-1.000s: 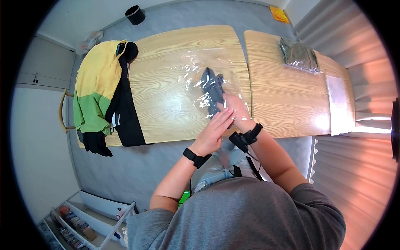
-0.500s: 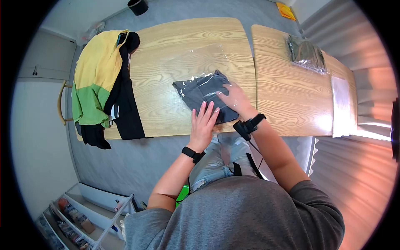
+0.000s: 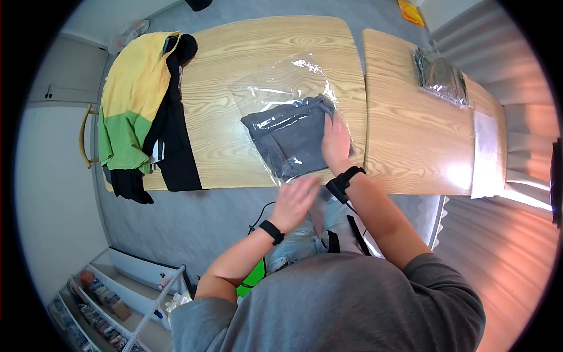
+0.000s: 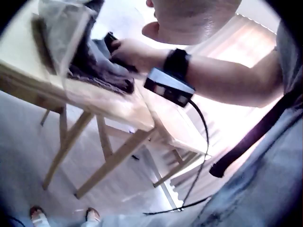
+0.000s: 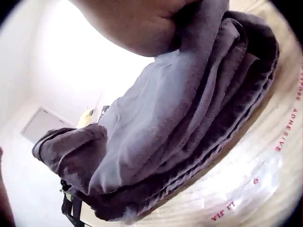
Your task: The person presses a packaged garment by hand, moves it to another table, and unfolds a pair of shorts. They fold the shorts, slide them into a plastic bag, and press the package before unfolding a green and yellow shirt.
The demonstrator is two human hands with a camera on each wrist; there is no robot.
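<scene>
A folded grey garment (image 3: 287, 135) lies inside a clear plastic bag (image 3: 305, 66) near the table's front edge. My right hand (image 3: 336, 144) is at the garment's right side and holds its cloth. In the right wrist view the thick folds of the garment (image 5: 156, 127) hang beside the hand (image 5: 137, 23), and the fingertips are hidden behind the cloth. Nearer my body, my left hand (image 3: 295, 202) hovers just off the table edge by the bag's near end, blurred, with loose fingers and nothing in them. The left wrist view catches only part of this hand (image 4: 194, 21).
Yellow, green and black clothes (image 3: 138, 88) drape over the table's left end. Across a narrow gap, a second table (image 3: 410, 141) bears a bagged dark garment (image 3: 440, 79) and a flat clear packet (image 3: 488, 152). A storage rack (image 3: 129, 293) stands at lower left.
The garment has spread from a narrow bundle to a wide folded shape in the bag. My right hand has shifted to its right side; my left hand has come off it towards my body.
</scene>
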